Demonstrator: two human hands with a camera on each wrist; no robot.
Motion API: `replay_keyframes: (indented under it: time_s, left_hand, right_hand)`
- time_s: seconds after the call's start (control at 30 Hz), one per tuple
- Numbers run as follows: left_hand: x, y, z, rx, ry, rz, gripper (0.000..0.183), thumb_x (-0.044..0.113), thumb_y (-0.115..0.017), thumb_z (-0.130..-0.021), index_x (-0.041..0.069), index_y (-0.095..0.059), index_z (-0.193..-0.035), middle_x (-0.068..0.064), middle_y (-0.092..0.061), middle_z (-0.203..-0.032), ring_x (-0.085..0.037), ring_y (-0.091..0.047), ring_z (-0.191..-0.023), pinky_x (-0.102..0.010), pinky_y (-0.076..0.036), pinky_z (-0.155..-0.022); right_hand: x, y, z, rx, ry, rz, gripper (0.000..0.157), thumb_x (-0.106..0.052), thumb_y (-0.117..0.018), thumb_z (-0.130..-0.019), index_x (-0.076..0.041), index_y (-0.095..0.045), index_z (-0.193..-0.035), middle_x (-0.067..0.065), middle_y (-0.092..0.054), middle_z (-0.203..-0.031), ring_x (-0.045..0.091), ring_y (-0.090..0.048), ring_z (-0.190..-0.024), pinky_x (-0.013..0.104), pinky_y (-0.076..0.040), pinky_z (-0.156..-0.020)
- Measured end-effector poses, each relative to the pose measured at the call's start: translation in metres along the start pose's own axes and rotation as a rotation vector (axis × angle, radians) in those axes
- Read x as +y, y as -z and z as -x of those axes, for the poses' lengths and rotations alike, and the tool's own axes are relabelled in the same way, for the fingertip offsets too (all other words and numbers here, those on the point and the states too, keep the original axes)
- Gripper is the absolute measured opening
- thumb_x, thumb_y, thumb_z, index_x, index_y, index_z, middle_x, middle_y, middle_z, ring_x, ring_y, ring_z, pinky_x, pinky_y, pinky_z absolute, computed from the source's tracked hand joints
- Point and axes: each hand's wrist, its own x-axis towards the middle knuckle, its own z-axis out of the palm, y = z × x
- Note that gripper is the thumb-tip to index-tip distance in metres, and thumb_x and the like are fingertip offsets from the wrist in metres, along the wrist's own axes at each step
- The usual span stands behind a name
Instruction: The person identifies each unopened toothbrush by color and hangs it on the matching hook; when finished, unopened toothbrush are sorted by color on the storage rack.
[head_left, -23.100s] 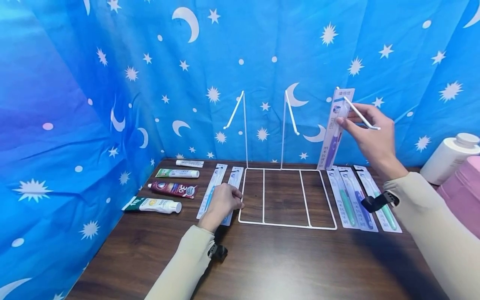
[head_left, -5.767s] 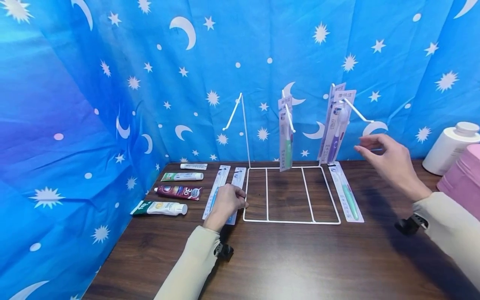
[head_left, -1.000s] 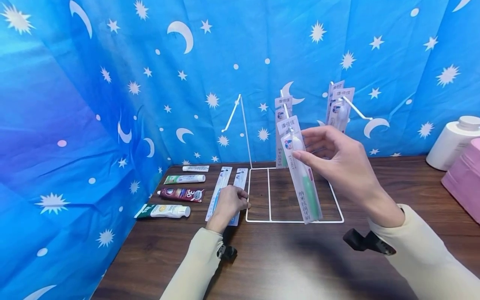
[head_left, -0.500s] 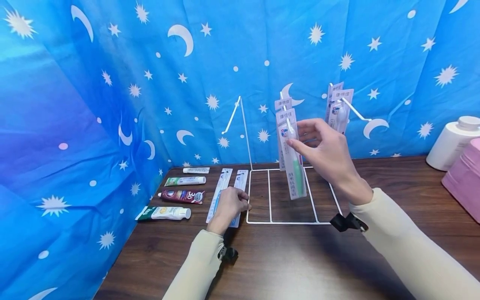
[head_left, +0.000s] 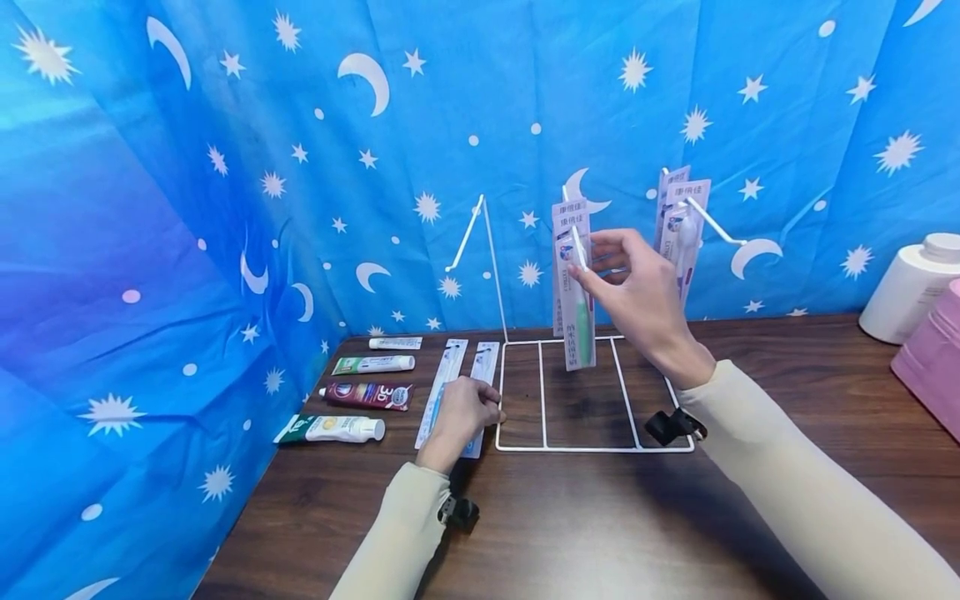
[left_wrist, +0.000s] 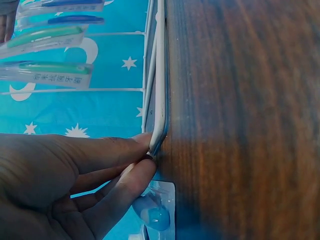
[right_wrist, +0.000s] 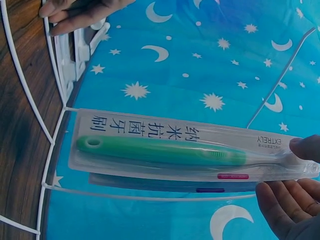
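Toothbrush [head_left: 581,337] pinched in right hand [head_left: 637,287] now farther back; left hand [head_left: 463,410] clamped on rack [head_left: 592,450].

Your head view looks forward and down over the table [head_left: 570,533] from farthest back. Your 2 wrist views (turned sideways) sit close: the left faces your left hand [left_wrist: 60,160] at the white rack [left_wrist: 160,90], the right a green toothbrush [right_wrist: 165,151]. All 3 share the rack.

Pale glare on table [head_left: 555,525]; wrist views dimmer.
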Motion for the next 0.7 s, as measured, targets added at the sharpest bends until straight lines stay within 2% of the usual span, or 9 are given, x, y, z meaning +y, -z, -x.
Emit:
replay_keyframes:
  time_s: [0.43,0.7]
  left_hand:
    - [0.0,0.0,0.0,-0.001,-0.017,-0.012,0.015,0.008,-0.084,-0.071,0.008,-0.075,-0.082,0.006,-0.063,-0.066,-0.009,-0.055,-0.062,-0.027,-0.046,-0.062]
    - [0.001,-0.001,-0.001,-0.021,0.025,0.006,0.015,0.008,-0.085,-0.072,0.009,-0.074,-0.082,0.006,-0.062,-0.065,-0.011,-0.055,-0.064,-0.026,-0.045,-0.061]
  right_hand:
    - [0.011,-0.007,-0.009,0.021,0.003,0.017,0.042,-0.023,-0.073,-0.087,-0.004,-0.057,-0.121,0.007,-0.065,-0.103,0.017,-0.063,-0.088,0.038,-0.054,-0.073]
    - [0.012,-0.007,-0.008,0.009,-0.005,0.011,0.042,-0.024,-0.073,-0.088,-0.004,-0.057,-0.122,0.007,-0.064,-0.104,0.017,-0.063,-0.087,0.038,-0.054,-0.073]
